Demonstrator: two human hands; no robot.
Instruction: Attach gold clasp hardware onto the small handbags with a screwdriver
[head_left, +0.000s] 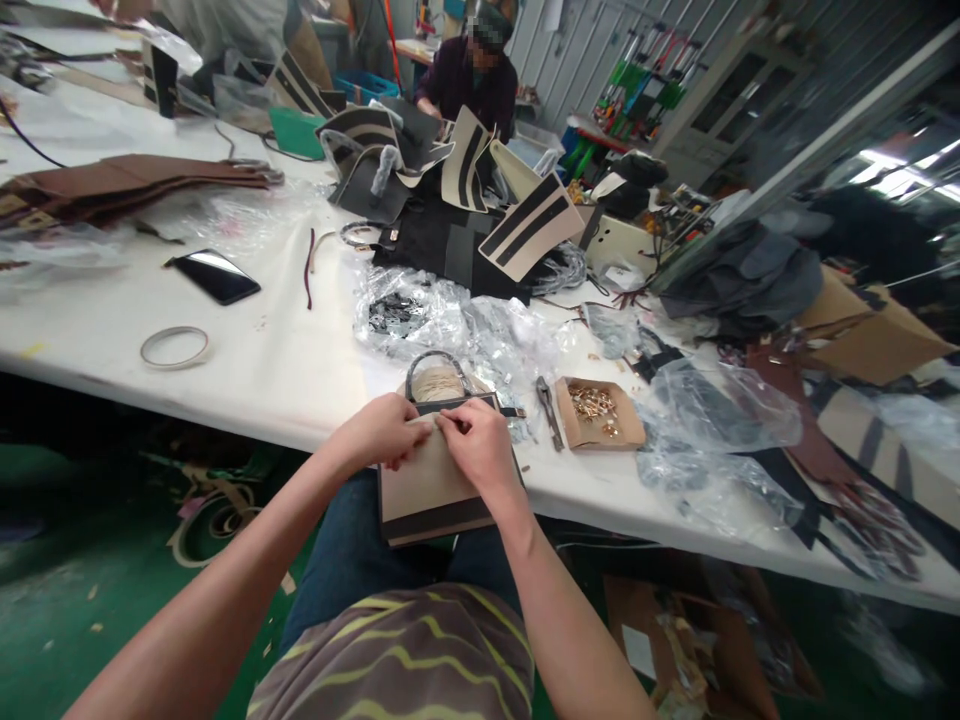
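One boxy beige bag (427, 492), one arched handle (436, 354); my left hand (391, 428), right hand (480, 440) both pinching bag near top; one cardboard tray (631, 430), many shiny metal pieces (592, 403).

Your bag (424, 490) presents a smooth, matt face; its handle (435, 354) appears wrapped in glossy clear plastic. Ahead of you, crumpled transparent film (495, 335) glistens on a matt tabletop (285, 380). The tray (576, 432) is matt cardboard, its small fittings (592, 403) shiny, gold-toned metal; the phone (217, 277) has a smooth, glossy screen. Your trousers (322, 570) look like matt denim cloth.
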